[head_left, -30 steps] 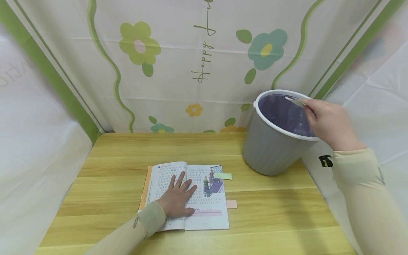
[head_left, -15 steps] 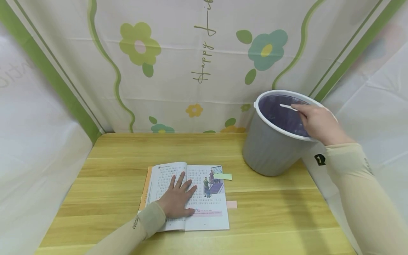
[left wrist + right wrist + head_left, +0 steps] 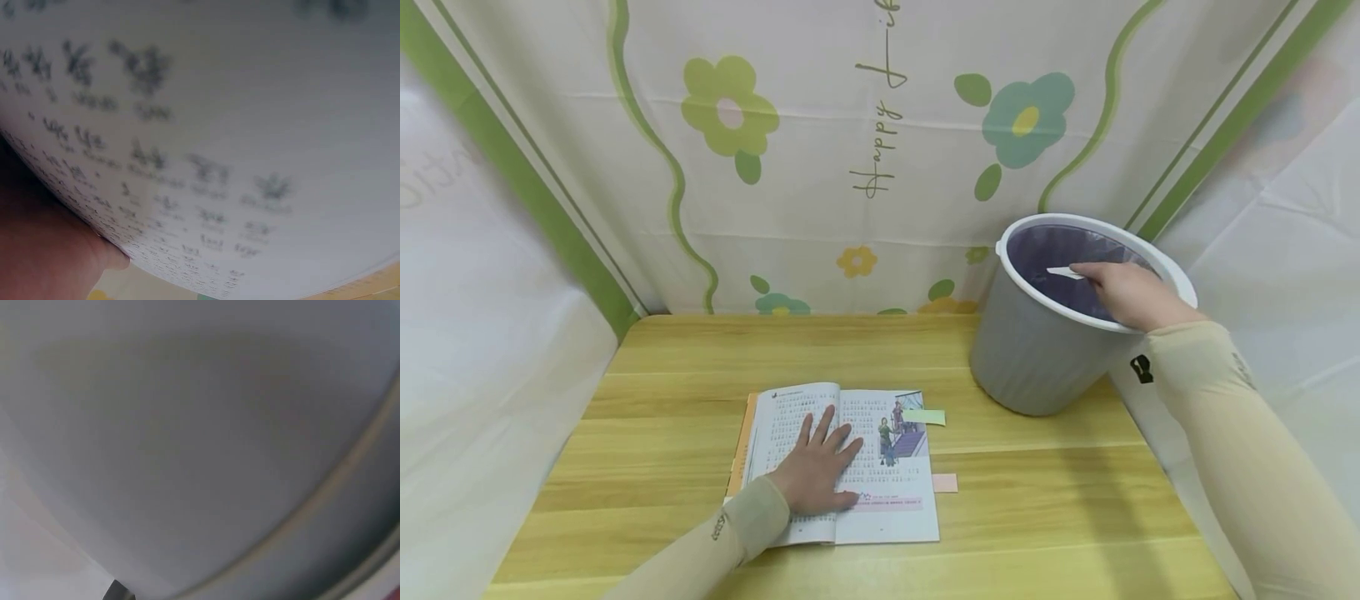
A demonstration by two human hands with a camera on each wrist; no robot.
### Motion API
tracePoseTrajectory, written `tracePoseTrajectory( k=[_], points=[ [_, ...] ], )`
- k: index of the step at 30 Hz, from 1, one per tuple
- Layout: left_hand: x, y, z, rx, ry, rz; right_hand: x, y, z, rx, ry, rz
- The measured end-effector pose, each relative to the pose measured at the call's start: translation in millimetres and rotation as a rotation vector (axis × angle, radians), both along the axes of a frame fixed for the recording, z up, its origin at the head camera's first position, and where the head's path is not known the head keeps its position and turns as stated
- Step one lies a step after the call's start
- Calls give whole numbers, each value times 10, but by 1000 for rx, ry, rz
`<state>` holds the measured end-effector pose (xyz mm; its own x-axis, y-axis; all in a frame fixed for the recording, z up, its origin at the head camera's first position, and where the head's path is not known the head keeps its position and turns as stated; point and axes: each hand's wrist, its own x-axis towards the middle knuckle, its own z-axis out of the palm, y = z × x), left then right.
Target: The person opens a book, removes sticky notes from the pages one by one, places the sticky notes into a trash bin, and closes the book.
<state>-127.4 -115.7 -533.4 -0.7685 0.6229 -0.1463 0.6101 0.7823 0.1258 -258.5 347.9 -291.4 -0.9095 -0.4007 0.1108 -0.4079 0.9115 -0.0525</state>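
An open book (image 3: 887, 527) of printed text lies on the wooden table. My left hand (image 3: 815, 477) rests on it with spread fingers, across the fold. In the left wrist view, a curved page (image 3: 300, 112) fills most of the picture beside part of that hand (image 3: 56, 265). At the mouth of a grey trash bin (image 3: 1033, 358), my right hand (image 3: 1131, 296) pinches a small white slip (image 3: 1062, 272), perhaps paper, between thumb and fingers. The bin has a white rim and a dark purple liner (image 3: 1037, 246). Only the blurred bin wall (image 3: 187, 456) shows in the right wrist view.
A green sticky tab (image 3: 934, 416) and a pink sticky tab (image 3: 946, 483) stick out from the book's right edge. The bin stands at the table's (image 3: 647, 358) back right corner. A flowered curtain (image 3: 820, 167) hangs behind, with white cloth at both sides.
My right hand has moved left and down, bringing the white slip lower into the bin's mouth. The left hand stays on the book.
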Motion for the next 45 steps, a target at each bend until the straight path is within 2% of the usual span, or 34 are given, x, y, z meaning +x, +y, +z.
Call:
tracePoseTrajectory(
  k=[9, 18, 26, 30, 34, 38, 42, 45],
  points=[
    [8, -2, -33, -10, 5, -2, -115, 30, -72, 68, -149, -25],
    [6, -7, -58, 1, 10, -12, -95, 31, -61, 60, -109, -25],
    [3, 0, -28, -21, -2, -1, -2, -41, 98, 37, 19, -8],
    [1, -10, -30, -26, 0, 2, 89, -130, 177, 1, 134, 8],
    [-7, -21, -62, -17, -2, 0, 241, -270, 227, -64, 259, 34],
    [-20, -30, -93, -11, 1, 0, 418, -447, 248, -157, 378, 104],
    [-27, -28, -83, -7, -1, -1, 585, -643, 208, -215, 515, 188],
    [-28, -22, -76, -10, -2, 0, 702, -784, 140, -236, 569, 233]
  ],
)
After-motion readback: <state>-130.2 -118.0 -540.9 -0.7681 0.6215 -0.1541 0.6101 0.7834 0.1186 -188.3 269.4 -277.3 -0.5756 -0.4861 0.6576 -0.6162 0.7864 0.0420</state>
